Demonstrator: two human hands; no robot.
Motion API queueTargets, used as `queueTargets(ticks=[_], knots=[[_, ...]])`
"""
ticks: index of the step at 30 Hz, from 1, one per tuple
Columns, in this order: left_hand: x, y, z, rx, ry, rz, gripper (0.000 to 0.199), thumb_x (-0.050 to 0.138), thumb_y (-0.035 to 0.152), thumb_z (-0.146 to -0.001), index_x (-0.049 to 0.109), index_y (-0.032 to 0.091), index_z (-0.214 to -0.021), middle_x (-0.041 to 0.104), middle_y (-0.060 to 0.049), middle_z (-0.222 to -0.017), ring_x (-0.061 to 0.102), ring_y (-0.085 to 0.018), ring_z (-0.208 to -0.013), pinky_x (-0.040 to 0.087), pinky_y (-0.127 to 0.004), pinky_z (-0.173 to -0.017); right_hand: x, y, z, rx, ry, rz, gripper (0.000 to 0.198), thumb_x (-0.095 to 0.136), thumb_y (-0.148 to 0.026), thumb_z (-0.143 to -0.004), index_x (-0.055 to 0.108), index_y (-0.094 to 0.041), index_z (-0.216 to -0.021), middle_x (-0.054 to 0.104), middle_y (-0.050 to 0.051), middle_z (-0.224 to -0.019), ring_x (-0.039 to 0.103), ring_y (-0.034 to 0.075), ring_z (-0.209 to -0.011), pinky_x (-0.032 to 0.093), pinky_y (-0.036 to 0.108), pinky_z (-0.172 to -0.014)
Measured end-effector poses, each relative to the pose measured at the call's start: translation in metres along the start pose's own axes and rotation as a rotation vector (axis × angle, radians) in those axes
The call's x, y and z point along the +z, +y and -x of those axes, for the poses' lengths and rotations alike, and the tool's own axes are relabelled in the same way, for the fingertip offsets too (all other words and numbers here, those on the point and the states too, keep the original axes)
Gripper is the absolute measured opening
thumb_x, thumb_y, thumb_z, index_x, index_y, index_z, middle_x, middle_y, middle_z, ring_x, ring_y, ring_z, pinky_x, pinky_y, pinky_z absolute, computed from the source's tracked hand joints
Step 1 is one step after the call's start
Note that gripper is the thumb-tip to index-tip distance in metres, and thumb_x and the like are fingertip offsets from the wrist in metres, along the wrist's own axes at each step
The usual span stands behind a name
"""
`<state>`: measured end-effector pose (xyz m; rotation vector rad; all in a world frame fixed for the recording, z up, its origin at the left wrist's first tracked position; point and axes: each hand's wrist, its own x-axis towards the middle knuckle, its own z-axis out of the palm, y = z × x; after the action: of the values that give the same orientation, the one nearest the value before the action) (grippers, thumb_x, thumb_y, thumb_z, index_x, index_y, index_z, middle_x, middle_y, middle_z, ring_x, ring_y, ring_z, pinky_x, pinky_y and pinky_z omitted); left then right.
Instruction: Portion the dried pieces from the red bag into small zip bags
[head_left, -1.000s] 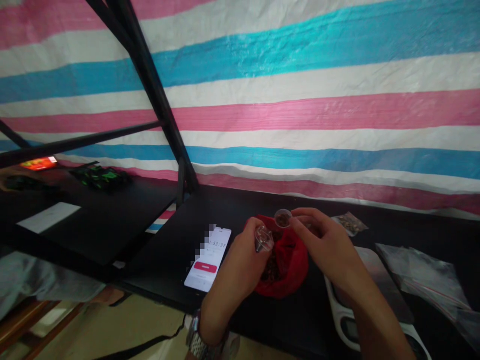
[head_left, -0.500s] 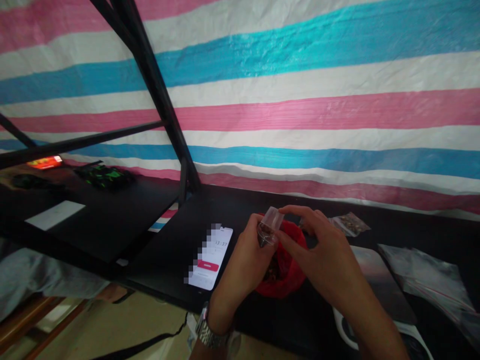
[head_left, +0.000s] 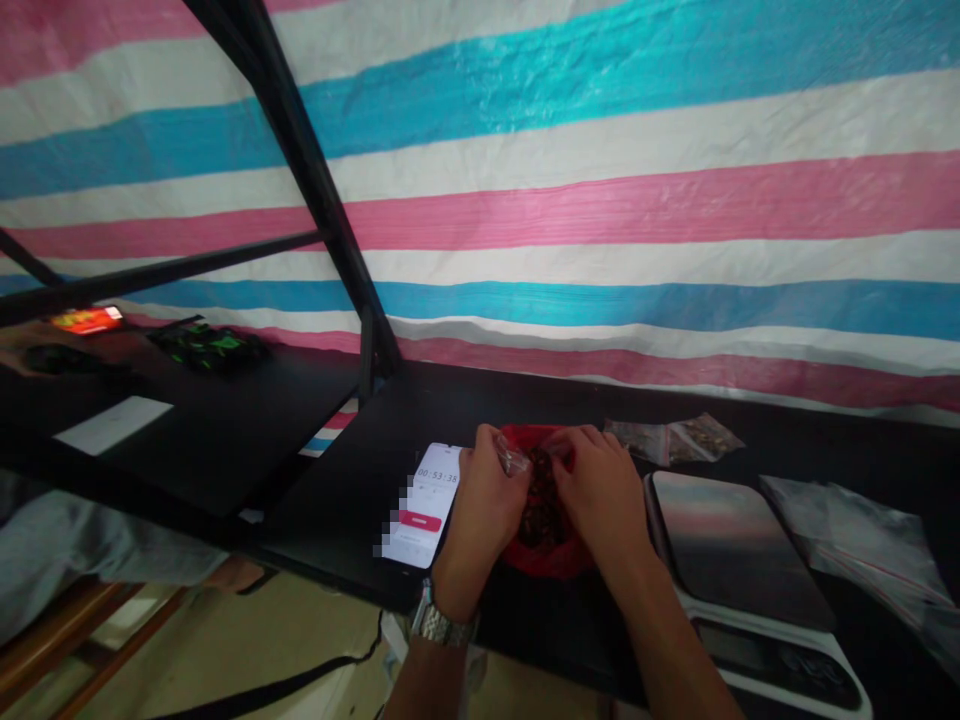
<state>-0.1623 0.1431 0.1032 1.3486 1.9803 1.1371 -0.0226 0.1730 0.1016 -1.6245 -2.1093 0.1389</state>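
Note:
A red bag (head_left: 551, 562) stands with its mouth spread on the black table, filled with small dark brown pieces (head_left: 541, 505). At its left rim my left hand (head_left: 491, 495) is closed around a crumpled clear plastic bag (head_left: 513, 458). My right hand (head_left: 600, 480) reaches down into the red bag from the right, fingers curled inward among the pieces. Whatever those fingertips hold is hidden. The small clear cup from the earlier frame cannot be made out.
Left of my hands lies a phone (head_left: 426, 505) with a running timer. To the right are a kitchen scale (head_left: 739, 545) and empty zip bags (head_left: 870, 545). Filled zip bags (head_left: 701, 440) lie behind. A black frame post (head_left: 319, 190) rises at left; a person's sleeve (head_left: 97, 540) shows beyond.
Both hands have lowered toward the red bag. My right hand has moved away from the clear plastic in my left and down into the bag, uncovering the scale.

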Motion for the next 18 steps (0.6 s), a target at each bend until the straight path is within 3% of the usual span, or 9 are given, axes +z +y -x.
queueTargets(ticks=[4, 10, 18], knots=[[0.013, -0.010, -0.002, 0.015, 0.013, -0.058, 0.026, 0.065, 0.004, -0.083, 0.052, 0.024, -0.093, 0.060, -0.002, -0.087, 0.062, -0.025, -0.091, 0.041, -0.033, -0.080, 0.002, -0.002, 0.003, 0.094, 0.022, 0.090, 0.017, 0.064, -0.018, -0.094, 0.075, -0.021, -0.106, 0.076, 0.013, -0.112, 0.066, 0.032, -0.105, 0.044, 0.041, -0.086], [0.008, -0.011, -0.008, -0.021, -0.033, 0.071, 0.031, 0.060, -0.002, -0.078, 0.050, 0.024, -0.091, 0.059, 0.004, -0.075, 0.062, -0.019, -0.072, 0.039, -0.028, -0.068, 0.001, -0.010, 0.002, 0.068, -0.101, 0.047, 0.013, 0.066, -0.022, -0.094, 0.077, -0.021, -0.102, 0.079, 0.012, -0.108, 0.068, 0.031, -0.109, 0.046, 0.040, -0.090], [0.002, -0.005, -0.013, -0.051, 0.044, 0.224, 0.032, 0.062, -0.001, -0.072, 0.049, 0.024, -0.087, 0.052, 0.009, -0.070, 0.056, -0.013, -0.064, 0.039, -0.024, -0.061, -0.002, 0.000, -0.001, 0.074, -0.278, -0.351, 0.014, 0.064, -0.021, -0.090, 0.076, -0.022, -0.096, 0.082, 0.007, -0.095, 0.075, 0.024, -0.091, 0.050, 0.034, -0.081]])
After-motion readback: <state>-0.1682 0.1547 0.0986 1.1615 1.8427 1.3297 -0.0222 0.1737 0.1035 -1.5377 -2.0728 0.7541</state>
